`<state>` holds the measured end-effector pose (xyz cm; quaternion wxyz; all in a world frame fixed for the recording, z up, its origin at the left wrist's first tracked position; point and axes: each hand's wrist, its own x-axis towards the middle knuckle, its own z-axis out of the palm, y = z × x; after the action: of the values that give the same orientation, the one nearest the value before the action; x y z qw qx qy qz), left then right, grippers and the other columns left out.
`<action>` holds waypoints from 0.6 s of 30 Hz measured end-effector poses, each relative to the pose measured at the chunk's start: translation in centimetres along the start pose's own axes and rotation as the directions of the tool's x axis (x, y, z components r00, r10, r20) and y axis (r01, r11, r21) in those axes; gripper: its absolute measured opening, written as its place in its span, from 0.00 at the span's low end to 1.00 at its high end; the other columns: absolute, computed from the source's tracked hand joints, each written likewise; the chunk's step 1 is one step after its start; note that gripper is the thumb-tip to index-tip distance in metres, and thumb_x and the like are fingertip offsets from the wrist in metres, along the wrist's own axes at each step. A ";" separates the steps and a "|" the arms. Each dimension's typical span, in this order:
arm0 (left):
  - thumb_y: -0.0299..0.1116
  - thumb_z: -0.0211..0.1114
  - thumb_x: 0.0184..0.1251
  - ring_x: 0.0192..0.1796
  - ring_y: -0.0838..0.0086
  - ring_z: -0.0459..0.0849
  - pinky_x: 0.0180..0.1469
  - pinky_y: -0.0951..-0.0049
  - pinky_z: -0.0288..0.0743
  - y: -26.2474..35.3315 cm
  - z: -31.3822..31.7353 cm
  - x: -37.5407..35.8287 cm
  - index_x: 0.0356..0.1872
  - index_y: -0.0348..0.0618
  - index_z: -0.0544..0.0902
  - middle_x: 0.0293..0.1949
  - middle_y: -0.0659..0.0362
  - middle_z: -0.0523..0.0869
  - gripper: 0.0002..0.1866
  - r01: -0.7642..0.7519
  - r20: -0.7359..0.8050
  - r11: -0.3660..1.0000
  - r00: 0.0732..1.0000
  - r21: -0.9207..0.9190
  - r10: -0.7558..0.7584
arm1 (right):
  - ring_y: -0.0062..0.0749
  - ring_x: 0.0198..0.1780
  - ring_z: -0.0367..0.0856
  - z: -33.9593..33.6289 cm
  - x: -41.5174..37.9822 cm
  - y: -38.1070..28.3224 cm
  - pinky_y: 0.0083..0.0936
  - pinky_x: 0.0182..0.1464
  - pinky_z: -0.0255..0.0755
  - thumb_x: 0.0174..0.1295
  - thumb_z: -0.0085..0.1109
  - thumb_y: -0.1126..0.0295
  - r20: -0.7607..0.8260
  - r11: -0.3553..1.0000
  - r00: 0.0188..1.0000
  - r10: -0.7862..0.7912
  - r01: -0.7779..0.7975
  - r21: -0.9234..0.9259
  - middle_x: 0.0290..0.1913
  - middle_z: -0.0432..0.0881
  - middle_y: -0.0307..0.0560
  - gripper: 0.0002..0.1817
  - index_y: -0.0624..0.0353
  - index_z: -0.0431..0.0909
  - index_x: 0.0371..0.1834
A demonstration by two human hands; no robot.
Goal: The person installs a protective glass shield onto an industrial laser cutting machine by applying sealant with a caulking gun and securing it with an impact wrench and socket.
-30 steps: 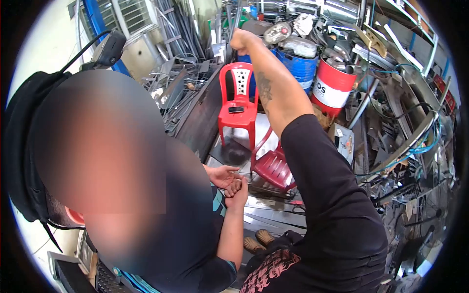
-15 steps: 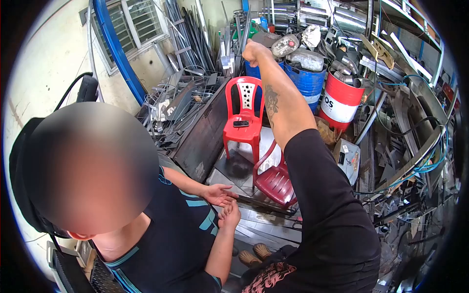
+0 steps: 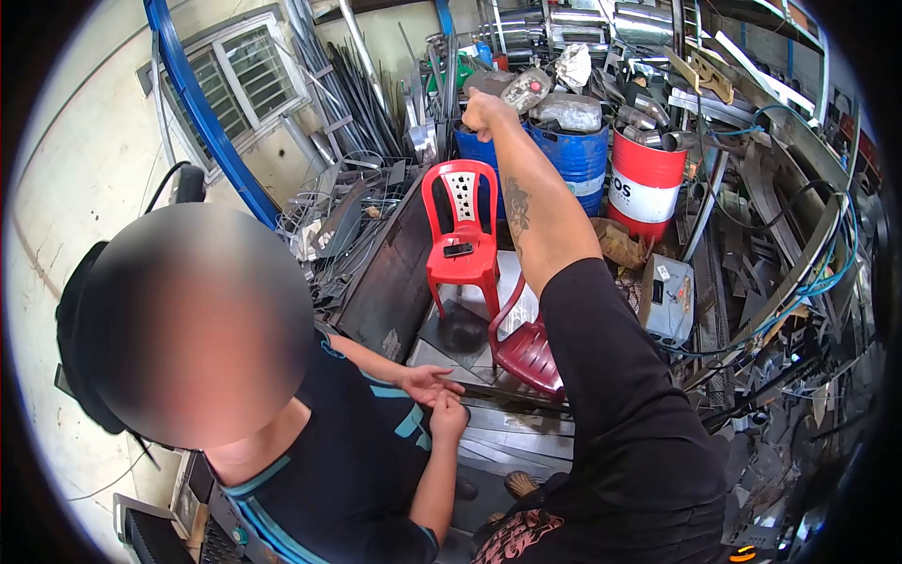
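My right hand is at the end of my outstretched, tattooed arm, in front of the blue drums. Its fingers look mostly curled in, and nothing shows in them. My left hand is out of the frame. A co-worker in a dark shirt stands close on the left. One of the co-worker's hands is open, palm up; the other is closed against it. Below my forearm is a red plastic chair with a black phone on its seat.
A dark red chair stands beside my sleeve. Behind is a red and white drum. Scrap metal piles up on the right, with more by the left wall. A grey metal box sits below the drum.
The view has shifted a little, so the chairs and drums sit slightly lower and the co-worker further right. My right arm is still stretched out, its hand still closed.
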<state>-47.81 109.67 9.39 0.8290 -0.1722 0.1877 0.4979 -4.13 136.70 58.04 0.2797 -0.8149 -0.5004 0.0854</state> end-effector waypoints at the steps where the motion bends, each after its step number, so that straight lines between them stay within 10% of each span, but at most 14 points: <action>1: 0.43 0.45 0.78 0.17 0.80 0.53 0.48 0.66 0.70 0.9 -0.2 -3.6 0.15 0.55 0.57 0.15 0.70 0.51 0.25 -0.084 -0.002 0.971 0.996 0.224 0.087 | 0.34 0.49 0.90 -0.1 -0.5 0.2 0.37 0.55 0.78 0.63 0.51 0.72 -0.032 1.000 0.999 -0.008 0.007 -0.012 0.48 0.90 0.42 0.39 0.43 0.57 0.81; 3: 0.43 0.45 0.78 0.17 0.80 0.53 0.48 0.66 0.70 2.8 -0.9 -12.9 0.14 0.55 0.57 0.15 0.70 0.51 0.25 -0.270 0.027 0.681 0.938 0.680 0.345 | 0.34 0.49 0.90 -0.7 -2.5 0.1 0.38 0.56 0.78 0.63 0.50 0.73 -0.018 1.000 1.000 0.002 -0.002 0.008 0.48 0.90 0.42 0.38 0.43 0.59 0.80; 7: 0.42 0.46 0.78 0.17 0.79 0.53 0.49 0.65 0.71 5.6 -2.2 -27.1 0.14 0.55 0.58 0.14 0.70 0.51 0.25 -0.369 0.114 0.227 0.707 0.901 0.698 | 0.35 0.46 0.91 -0.7 -5.0 -0.1 0.37 0.53 0.80 0.62 0.48 0.75 -0.014 0.999 1.000 -0.005 0.005 0.038 0.46 0.90 0.43 0.36 0.44 0.62 0.77; 10: 0.41 0.46 0.77 0.17 0.79 0.53 0.49 0.65 0.71 6.2 -3.5 -31.6 0.14 0.55 0.58 0.14 0.70 0.51 0.25 -0.353 0.130 0.143 0.645 0.924 0.753 | 0.36 0.38 0.91 -1.0 -7.7 -0.2 0.36 0.44 0.83 0.61 0.50 0.74 -0.010 0.998 0.999 -0.046 0.046 0.050 0.43 0.91 0.45 0.38 0.46 0.59 0.78; 12: 0.41 0.46 0.77 0.17 0.79 0.53 0.49 0.64 0.71 6.2 -4.2 -32.5 0.13 0.55 0.58 0.14 0.70 0.51 0.25 -0.332 0.128 0.132 0.655 0.934 0.745 | 0.39 0.34 0.90 -1.4 -9.9 0.2 0.35 0.33 0.83 0.65 0.45 0.73 0.081 0.991 0.991 -0.111 0.105 0.078 0.39 0.90 0.54 0.43 0.52 0.39 0.83; 18: 0.39 0.47 0.77 0.17 0.79 0.54 0.50 0.63 0.72 7.0 -4.0 -31.8 0.13 0.55 0.58 0.14 0.70 0.51 0.25 -0.326 0.185 0.091 0.720 0.941 0.668 | 0.33 0.23 0.82 3.4 -19.4 8.1 0.33 0.26 0.75 0.57 0.48 0.82 -0.083 0.804 0.895 -0.439 0.432 0.408 0.28 0.85 0.53 0.45 0.54 0.48 0.82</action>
<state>-68.38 86.74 20.56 0.5011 0.3472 0.6062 0.5108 -8.76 118.48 48.11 0.4548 -0.5991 -0.6460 0.1299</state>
